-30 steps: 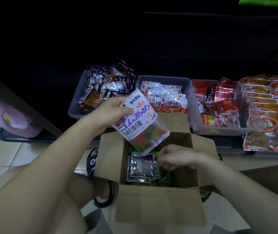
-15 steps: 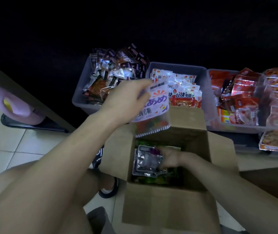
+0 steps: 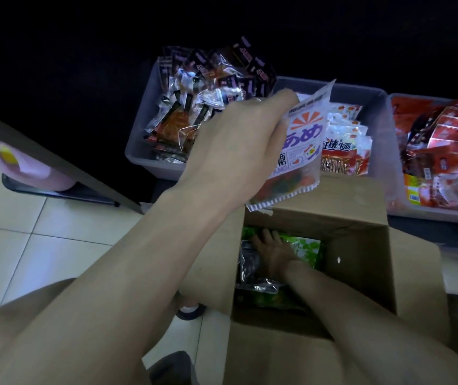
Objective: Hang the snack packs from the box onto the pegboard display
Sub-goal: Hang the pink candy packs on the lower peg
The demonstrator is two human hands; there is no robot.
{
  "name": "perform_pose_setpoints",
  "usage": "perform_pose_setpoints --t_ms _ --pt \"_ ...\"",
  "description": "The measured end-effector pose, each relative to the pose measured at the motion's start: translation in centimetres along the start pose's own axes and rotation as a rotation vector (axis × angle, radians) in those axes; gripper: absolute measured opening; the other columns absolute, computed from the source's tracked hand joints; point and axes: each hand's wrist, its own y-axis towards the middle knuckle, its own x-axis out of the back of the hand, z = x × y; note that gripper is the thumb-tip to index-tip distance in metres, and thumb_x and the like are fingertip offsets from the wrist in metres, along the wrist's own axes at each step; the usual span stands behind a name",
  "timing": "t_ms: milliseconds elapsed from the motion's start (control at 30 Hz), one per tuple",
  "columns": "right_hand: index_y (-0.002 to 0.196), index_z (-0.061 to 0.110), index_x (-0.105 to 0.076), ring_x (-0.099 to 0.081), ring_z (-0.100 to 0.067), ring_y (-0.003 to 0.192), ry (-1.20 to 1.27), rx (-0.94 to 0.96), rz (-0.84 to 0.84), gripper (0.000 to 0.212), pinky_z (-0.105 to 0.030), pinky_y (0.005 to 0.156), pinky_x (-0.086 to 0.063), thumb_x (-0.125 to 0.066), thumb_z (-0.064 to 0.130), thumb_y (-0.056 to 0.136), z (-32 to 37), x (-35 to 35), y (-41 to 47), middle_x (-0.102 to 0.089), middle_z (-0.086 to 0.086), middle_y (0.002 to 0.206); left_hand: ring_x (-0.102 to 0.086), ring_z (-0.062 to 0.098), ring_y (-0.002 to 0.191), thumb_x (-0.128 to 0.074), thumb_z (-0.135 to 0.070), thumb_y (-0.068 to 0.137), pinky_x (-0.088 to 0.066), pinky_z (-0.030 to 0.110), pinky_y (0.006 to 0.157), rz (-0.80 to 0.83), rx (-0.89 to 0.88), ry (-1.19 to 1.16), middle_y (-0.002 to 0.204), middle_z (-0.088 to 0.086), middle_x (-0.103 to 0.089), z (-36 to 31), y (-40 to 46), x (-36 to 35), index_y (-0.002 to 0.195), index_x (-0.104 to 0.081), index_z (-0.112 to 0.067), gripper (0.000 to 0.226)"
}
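While the left hand [image 3: 239, 145] grips a candy pack [image 3: 300, 151], the right hand [image 3: 273, 252] rests spread in the box [image 3: 361, 218]

3 grey bins [image 3: 283, 84] of packets beyond – pink object [image 3: 25, 168] left, tiled floor [image 3: 27, 245]

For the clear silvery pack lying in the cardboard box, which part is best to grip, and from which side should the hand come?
Probably its right edge, from above. The clear silvery pack lies roughly flat on the green packs against the cardboard box left wall, so only the top and right side are free. The right hand is already there.
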Motion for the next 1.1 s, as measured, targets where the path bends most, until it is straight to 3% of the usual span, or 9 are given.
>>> perform_pose_setpoints --t_ms 167,300,467,567,767,900,1100 --pt "0.154 0.018 -0.029 -0.026 -0.037 0.142 -0.060 0.010 -0.038 0.089 -0.050 0.113 -0.037 -0.075 0.049 0.085 0.2 -0.4 -0.7 -0.024 -0.018 0.153 -0.035 0.008 0.050 -0.049 -0.021 0.107 -0.021 0.030 0.050 0.000 0.020 -0.016 0.060 -0.010 -0.034 0.2 -0.1 0.1 0.113 -0.061 -0.016 0.015" --pt "0.157 0.012 -0.021 -0.027 -0.035 0.142 -0.090 -0.017 -0.019 0.100 -0.049 0.112 -0.039 -0.076 0.051 0.083 -0.1 -0.4 -0.7 -0.025 -0.015 0.154 -0.035 0.008 0.049 -0.049 -0.020 0.107 -0.022 0.030 0.049 0.016 0.034 -0.022 0.058 -0.010 -0.034 -0.1 -0.4 0.2 0.103 -0.056 -0.022 0.008" --pt "0.156 0.012 -0.017 -0.044 -0.033 0.141 0.163 -0.167 0.086 0.118 -0.041 0.112 -0.040 -0.085 0.057 0.071 -2.1 -0.5 -1.3 -0.045 -0.015 0.152 -0.033 0.008 0.048 -0.049 -0.021 0.108 -0.021 0.029 0.048 0.029 0.043 -0.016 0.057 -0.011 -0.034 -0.4 -0.3 0.4 0.095 -0.042 -0.028 0.016" --pt "0.162 0.015 -0.007 -0.053 -0.032 0.134 0.281 -0.196 0.152 0.126 -0.037 0.105 -0.048 -0.088 0.048 0.072 -3.0 -0.4 -1.7 -0.052 -0.014 0.150 -0.034 0.010 0.048 -0.048 -0.020 0.107 -0.023 0.031 0.048 0.038 0.050 -0.004 0.057 -0.008 -0.035 -0.5 -0.1 0.3 0.098 -0.052 -0.020 0.010" --pt "0.151 0.024 -0.048 -0.060 -0.023 0.127 0.397 -0.124 0.162 0.093 -0.030 0.100 -0.052 -0.092 0.034 0.070 -3.0 -0.4 -2.1 -0.060 -0.003 0.146 -0.033 0.008 0.047 -0.050 -0.019 0.107 -0.021 0.029 0.049 0.031 0.035 -0.011 0.056 -0.009 -0.033 -0.7 0.0 0.2 0.098 -0.051 -0.021 0.009" --pt "0.155 0.026 -0.044 -0.053 -0.028 0.137 0.253 -0.031 0.157 0.089 -0.034 0.108 -0.048 -0.087 0.034 0.077 -1.6 0.0 -1.4 -0.049 -0.005 0.156 -0.032 0.008 0.048 -0.050 -0.019 0.106 -0.020 0.029 0.049 0.019 0.024 -0.021 0.057 -0.010 -0.033 -0.7 0.0 0.0 0.092 -0.037 -0.029 0.022" --pt "0.157 0.028 -0.039 -0.016 -0.038 0.153 -0.099 -0.025 0.051 0.079 -0.049 0.123 -0.024 -0.074 0.046 0.088 -0.9 -0.4 -1.4 -0.014 -0.015 0.167 -0.033 0.010 0.048 -0.050 -0.020 0.106 -0.021 0.029 0.049 0.016 0.024 -0.017 0.058 -0.009 -0.034 -0.6 0.3 0.0 0.091 -0.035 -0.031 0.024"
